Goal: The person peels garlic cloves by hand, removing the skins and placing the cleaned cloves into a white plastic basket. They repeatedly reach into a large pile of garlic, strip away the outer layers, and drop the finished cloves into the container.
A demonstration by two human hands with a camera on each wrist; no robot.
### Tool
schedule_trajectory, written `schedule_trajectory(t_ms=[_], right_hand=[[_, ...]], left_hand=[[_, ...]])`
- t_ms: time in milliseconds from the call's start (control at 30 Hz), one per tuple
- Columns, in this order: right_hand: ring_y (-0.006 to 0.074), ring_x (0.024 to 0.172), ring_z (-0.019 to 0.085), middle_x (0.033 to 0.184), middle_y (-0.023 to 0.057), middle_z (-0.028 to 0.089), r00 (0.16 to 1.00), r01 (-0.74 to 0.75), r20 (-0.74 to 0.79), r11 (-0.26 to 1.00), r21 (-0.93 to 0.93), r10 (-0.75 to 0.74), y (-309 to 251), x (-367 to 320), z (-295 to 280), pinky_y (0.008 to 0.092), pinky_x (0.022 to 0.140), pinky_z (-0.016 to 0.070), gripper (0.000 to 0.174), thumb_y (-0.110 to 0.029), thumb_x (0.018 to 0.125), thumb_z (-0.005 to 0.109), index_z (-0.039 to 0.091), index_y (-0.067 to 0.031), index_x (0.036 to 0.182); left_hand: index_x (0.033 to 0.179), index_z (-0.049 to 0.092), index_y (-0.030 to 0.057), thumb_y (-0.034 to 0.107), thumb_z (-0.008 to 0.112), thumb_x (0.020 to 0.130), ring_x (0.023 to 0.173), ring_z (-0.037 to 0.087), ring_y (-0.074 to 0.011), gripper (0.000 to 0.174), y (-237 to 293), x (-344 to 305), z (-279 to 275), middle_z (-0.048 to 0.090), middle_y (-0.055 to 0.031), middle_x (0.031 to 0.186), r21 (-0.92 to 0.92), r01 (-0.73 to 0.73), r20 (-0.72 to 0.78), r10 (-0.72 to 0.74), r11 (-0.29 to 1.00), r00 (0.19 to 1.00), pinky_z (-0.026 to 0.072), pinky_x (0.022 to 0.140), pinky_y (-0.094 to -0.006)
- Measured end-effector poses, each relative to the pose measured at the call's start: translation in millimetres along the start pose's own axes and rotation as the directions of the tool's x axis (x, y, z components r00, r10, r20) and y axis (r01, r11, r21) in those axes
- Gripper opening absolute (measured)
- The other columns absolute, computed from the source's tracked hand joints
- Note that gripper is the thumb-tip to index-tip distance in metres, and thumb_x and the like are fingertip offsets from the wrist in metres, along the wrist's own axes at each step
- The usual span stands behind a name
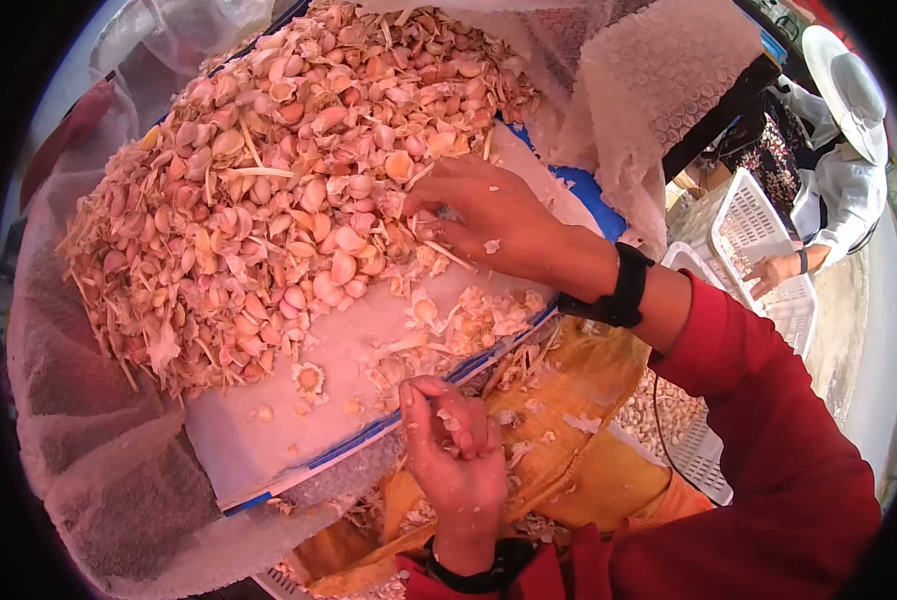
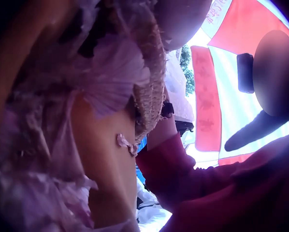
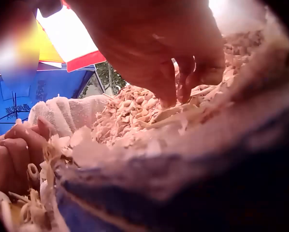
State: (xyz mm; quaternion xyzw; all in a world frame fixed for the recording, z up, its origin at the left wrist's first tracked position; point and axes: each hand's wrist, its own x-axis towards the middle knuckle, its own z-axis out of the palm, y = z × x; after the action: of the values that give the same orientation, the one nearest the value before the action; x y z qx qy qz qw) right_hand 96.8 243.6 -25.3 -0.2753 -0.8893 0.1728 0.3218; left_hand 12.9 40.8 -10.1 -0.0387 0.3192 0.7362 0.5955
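Note:
A large heap of pinkish garlic cloves (image 1: pixel 268 170), mixed with papery skins and stalks, covers most of a white board with a blue edge (image 1: pixel 238 440). My right hand (image 1: pixel 498 220) reaches over the heap's near right side, its bent fingers pointing down at the cloves. In the right wrist view, those fingertips (image 3: pixel 168 99) overlap the heap and show gaps between them. My left hand (image 1: pixel 453 460) is at the board's front edge, its fingers curled inward; I cannot tell whether anything lies inside them. Pale garlic skins (image 2: pixel 113 72) hang close before the left wrist camera.
Peeled-off skins and a root end (image 1: pixel 308 378) lie on the board's near part. Bubble wrap (image 1: pixel 668 70) drapes the far right corner. Below is an orange sack (image 1: pixel 608 470). At right, a person in a white hat (image 1: pixel 843 90) reaches into white crates (image 1: pixel 758 220).

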Motion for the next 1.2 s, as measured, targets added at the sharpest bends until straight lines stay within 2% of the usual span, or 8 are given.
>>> schedule_trajectory(t_ms=[300, 433, 533, 767, 867, 967, 1067, 1200], right_hand=[[0.0256, 0.095, 0.052, 0.094, 0.0047, 0.056, 0.961, -0.098, 0.260, 0.995, 0.006, 0.093, -21, -25, -22, 0.0382, 0.081, 0.0405, 0.040, -0.014, 0.069, 0.072, 0.061, -0.0147, 0.107], [0.0206, 0.099, 0.050, 0.100, 0.0043, 0.056, 0.997, -0.081, 0.020, 0.955, 0.285, 0.079, -27, -39, -23, 0.0356, 0.083, 0.0387, 0.045, -0.019, 0.071, 0.074, 0.061, -0.0111, 0.113], [0.0195, 0.099, 0.050, 0.100, 0.0032, 0.057, 0.968, -0.251, 0.111, 0.904, 0.346, 0.227, -23, -30, -38, 0.0348, 0.083, 0.0386, 0.039, -0.020, 0.075, 0.072, 0.061, -0.0087, 0.111], [0.0259, 0.087, 0.054, 0.093, 0.0073, 0.060, 0.989, -0.018, 0.145, 1.000, -0.024, 0.021, -16, -17, -2, 0.0350, 0.076, 0.0419, 0.019, -0.007, 0.077, 0.065, 0.062, -0.0089, 0.096], [0.0211, 0.084, 0.055, 0.090, 0.0053, 0.059, 0.991, -0.063, 0.126, 0.981, 0.183, 0.040, -13, -18, 3, 0.0324, 0.072, 0.0431, 0.021, -0.004, 0.075, 0.067, 0.062, -0.0104, 0.095], [0.0139, 0.079, 0.056, 0.090, 0.0027, 0.058, 0.944, -0.295, 0.243, 0.903, 0.314, 0.224, -27, -19, -10, 0.0276, 0.070, 0.0441, 0.022, -0.004, 0.078, 0.068, 0.062, -0.0080, 0.099], [0.0146, 0.071, 0.057, 0.084, 0.0080, 0.060, 0.952, -0.303, 0.220, 0.737, 0.605, 0.210, -65, -25, -27, 0.0278, 0.063, 0.0460, 0.018, -0.009, 0.081, 0.065, 0.059, -0.0036, 0.097], [0.0096, 0.079, 0.056, 0.091, 0.0019, 0.060, 0.929, -0.364, 0.282, 0.468, 0.805, 0.238, -127, -42, -38, 0.0241, 0.073, 0.0452, 0.024, -0.009, 0.083, 0.069, 0.061, 0.0006, 0.104]], left_hand=[[0.086, 0.047, 0.0138, 0.032, 0.042, 0.099, 0.044, 0.023, -0.0056, 0.023, 7, 0, -6, 0.033, 0.0036, 0.056, 0.022, 0.059, -0.018, -0.059, 0.998, 0.998, 0.0180, 0.041, -0.0216], [0.086, 0.048, 0.0138, 0.031, 0.042, 0.099, 0.044, 0.023, -0.0057, 0.023, 7, 1, -8, 0.033, 0.0035, 0.057, 0.030, 0.064, -0.010, -0.063, 0.998, 0.998, 0.0183, 0.041, -0.0213], [0.086, 0.048, 0.0140, 0.031, 0.041, 0.099, 0.044, 0.024, -0.0056, 0.023, 5, 1, -5, 0.033, 0.0032, 0.057, 0.024, 0.073, -0.028, -0.073, 0.997, 0.997, 0.0185, 0.041, -0.0211], [0.087, 0.049, 0.0132, 0.027, 0.040, 0.100, 0.042, 0.023, -0.0052, 0.021, 5, 5, -8, 0.033, 0.0032, 0.057, -0.005, 0.064, -0.016, -0.064, 0.998, 0.998, 0.0179, 0.039, -0.0202], [0.089, 0.048, 0.0114, 0.022, 0.039, 0.100, 0.041, 0.021, -0.0045, 0.019, 4, 6, -7, 0.033, 0.0036, 0.056, -0.036, 0.044, -0.026, -0.045, 0.998, 0.999, 0.0170, 0.035, -0.0185], [0.091, 0.050, 0.0109, 0.024, 0.039, 0.100, 0.041, 0.021, -0.0043, 0.019, 6, 5, -5, 0.033, 0.0037, 0.057, 0.012, 0.012, -0.008, -0.012, 1.000, 1.000, 0.0167, 0.036, -0.0182], [0.100, 0.050, 0.0100, 0.026, 0.038, 0.101, 0.043, 0.022, -0.0036, 0.020, 8, -1, 1, 0.034, 0.0040, 0.059, 0.114, -0.094, -0.004, 0.095, 0.989, 0.995, 0.0169, 0.038, -0.0177], [0.117, 0.044, 0.0082, 0.040, 0.039, 0.099, 0.049, 0.029, -0.0016, 0.037, 17, -16, 4, 0.041, 0.0035, 0.067, 0.234, -0.338, 0.201, 0.295, 0.912, 0.934, 0.0206, 0.041, -0.0156]])
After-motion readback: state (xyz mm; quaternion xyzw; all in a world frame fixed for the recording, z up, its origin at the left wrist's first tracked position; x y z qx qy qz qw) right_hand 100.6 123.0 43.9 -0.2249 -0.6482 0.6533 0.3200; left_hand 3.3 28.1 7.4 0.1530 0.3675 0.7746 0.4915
